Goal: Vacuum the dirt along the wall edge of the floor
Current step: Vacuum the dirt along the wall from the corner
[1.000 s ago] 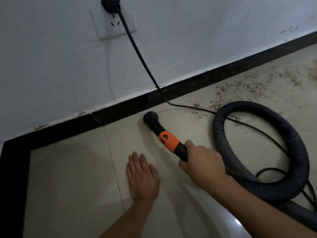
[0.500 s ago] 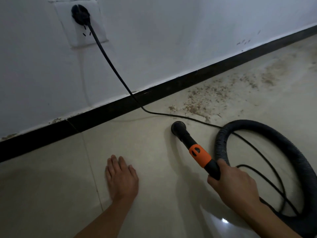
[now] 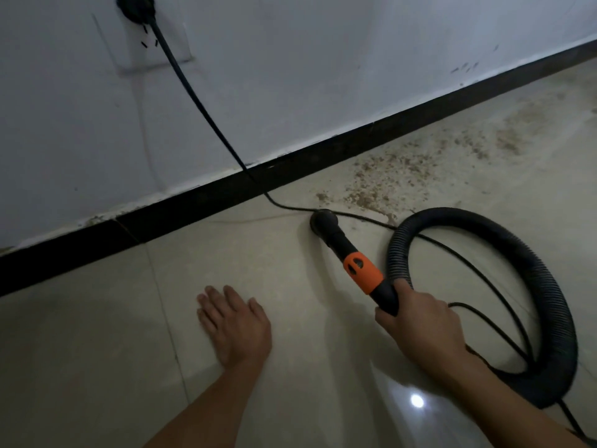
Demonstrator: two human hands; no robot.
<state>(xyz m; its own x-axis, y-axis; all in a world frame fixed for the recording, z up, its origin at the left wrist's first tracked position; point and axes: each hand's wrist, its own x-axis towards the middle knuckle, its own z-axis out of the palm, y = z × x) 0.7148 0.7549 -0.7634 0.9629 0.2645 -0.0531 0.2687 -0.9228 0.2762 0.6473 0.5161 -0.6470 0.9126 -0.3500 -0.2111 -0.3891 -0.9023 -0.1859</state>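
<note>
Vacuum wand (image 3: 336,237): a black tube with an orange collar (image 3: 363,274), slanting down to the floor (image 3: 97,350). Its round mouth sits on the pale tile at the near edge of the dirt.
Right hand (image 3: 426,324): fingers curled round the wand's black grip, just behind the orange collar.
Left hand (image 3: 237,324): flat on the floor with straight fingers, holding nothing, well to the left of the wand. It seems to be a prop.
Hose (image 3: 549,302): ribbed and black, lying in one big loop on the floor to the right of the right hand.
Power cord (image 3: 200,101): thin and black. It drops from a plug (image 3: 135,8) high on the wall (image 3: 323,76), crosses the skirting board (image 3: 193,205), passes right by the wand's mouth and runs on through the hose loop.
Dirt (image 3: 381,185): brown crumbs scattered beside the skirting board, starting just beyond the wand's mouth and trailing off to the right along the wall.
Step in hand: judged mid-sweep. The tile left of the mouth looks clean and the patch to the right looks untouched.
Next move: probably slide the mouth forward and right into the crumbs, low and close to the skirting board. The cord crosses that path, so it may need lifting or going around.
</note>
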